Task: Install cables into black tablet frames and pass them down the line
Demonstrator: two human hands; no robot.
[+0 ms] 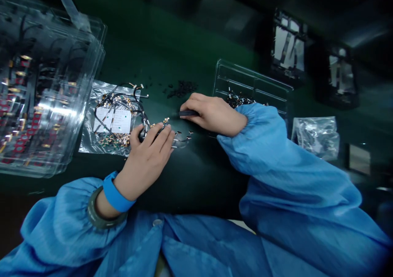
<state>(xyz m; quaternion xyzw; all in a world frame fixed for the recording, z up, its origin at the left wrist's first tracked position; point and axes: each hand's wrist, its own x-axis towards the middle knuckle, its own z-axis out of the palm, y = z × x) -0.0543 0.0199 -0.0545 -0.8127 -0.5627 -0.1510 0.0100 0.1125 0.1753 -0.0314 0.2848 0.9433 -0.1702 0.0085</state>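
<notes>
My left hand (152,146) is closed over a bunch of thin black cables (143,115) with small gold and white connector ends. Its thumb and fingers press onto them, and part of the bunch is hidden underneath. Several short cable ends (184,137) stick out past the fingertips to the right. Just right of these, my right hand (210,112) pinches a slim dark stick-like piece (188,113), its exposed end pointing left; most of it is hidden in the fingers, so its kind is unclear. The two hands are apart.
A clear bag with a white label (118,121) lies left, bearing small gold-ended parts. Stacked clear trays (92,64) of cables stand farther left. Black scraps (181,89) lie beyond my hands. A clear tray (260,80) of small parts, a plastic bag (316,135) and dark frames (288,47) are right.
</notes>
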